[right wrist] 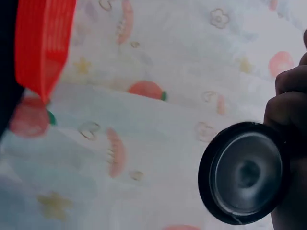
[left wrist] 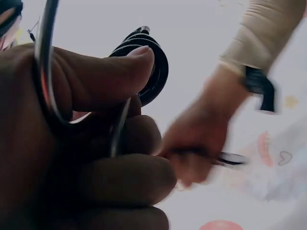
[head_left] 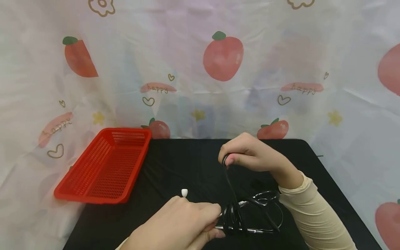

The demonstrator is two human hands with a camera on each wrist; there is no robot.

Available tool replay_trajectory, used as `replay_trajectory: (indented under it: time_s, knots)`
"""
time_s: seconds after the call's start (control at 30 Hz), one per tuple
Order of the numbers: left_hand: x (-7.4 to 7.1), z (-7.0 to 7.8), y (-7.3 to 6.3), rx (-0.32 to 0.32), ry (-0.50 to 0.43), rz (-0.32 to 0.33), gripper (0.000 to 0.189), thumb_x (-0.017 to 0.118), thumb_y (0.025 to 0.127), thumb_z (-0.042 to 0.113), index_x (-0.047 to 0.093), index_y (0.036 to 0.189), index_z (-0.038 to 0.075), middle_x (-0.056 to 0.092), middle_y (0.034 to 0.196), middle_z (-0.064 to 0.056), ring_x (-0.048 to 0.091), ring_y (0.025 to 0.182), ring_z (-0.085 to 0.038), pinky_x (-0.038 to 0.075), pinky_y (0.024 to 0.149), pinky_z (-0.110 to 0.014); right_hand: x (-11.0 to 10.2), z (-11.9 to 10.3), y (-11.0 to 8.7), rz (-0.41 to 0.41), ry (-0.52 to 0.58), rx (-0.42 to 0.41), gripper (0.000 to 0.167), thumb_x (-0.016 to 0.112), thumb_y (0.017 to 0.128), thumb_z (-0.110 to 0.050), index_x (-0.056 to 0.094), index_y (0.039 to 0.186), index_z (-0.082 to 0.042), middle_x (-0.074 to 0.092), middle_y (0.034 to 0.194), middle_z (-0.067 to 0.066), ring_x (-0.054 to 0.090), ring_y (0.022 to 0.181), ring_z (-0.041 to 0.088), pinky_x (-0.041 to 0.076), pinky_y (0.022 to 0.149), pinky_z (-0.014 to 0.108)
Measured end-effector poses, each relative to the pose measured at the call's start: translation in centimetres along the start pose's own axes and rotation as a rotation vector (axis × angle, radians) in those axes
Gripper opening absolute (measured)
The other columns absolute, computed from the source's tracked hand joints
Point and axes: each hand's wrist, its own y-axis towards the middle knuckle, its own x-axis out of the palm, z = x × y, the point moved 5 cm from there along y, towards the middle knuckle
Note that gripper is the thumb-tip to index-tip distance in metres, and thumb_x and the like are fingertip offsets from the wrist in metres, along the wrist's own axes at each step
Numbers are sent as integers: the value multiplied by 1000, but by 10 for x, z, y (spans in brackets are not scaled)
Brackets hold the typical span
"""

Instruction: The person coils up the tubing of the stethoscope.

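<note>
A stethoscope with black tubing hangs low over the black table. My left hand grips its metal ear tubes, and one white ear tip shows beyond the knuckles. Several turns of tubing wind around the metal just right of this hand; a loop spreads farther right. Higher and to the right, my right hand holds the tubing's end between curled fingers and thumb. From there the tubing runs taut down to the turns. The round chest piece fills the lower right of the right wrist view.
An empty-looking red plastic basket with mesh walls stands at the left of the black table. Behind the table hangs a pale curtain printed with fruit and hearts. A black strap circles the right wrist.
</note>
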Motion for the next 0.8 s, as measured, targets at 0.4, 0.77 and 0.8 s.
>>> replay_trajectory:
  time_s: [0.4, 0.77, 0.8]
  knots:
    - [-3, -66, -18, -363, -122, 419, 39, 74, 95, 29, 42, 73, 24, 29, 62, 20, 27, 54, 5, 23, 52, -17, 96, 23, -67, 249, 782, 110, 25, 16, 106, 10, 39, 113, 4, 46, 84, 21, 44, 56, 28, 43, 49, 39]
    - [9, -82, -11, -505, 90, 410, 43, 79, 92, 31, 41, 72, 25, 26, 59, 18, 24, 52, 2, 19, 50, -21, 90, 7, -64, 420, 386, 168, 21, 39, 110, -5, 57, 117, 3, 75, 102, 14, 74, 92, 18, 59, 76, 35]
    - [10, -81, -11, -504, 107, 413, 44, 79, 92, 31, 41, 72, 25, 26, 59, 17, 24, 52, 3, 19, 50, -21, 89, 8, -64, 450, 328, 192, 22, 39, 110, -7, 59, 110, 2, 73, 91, 13, 74, 84, 16, 59, 72, 33]
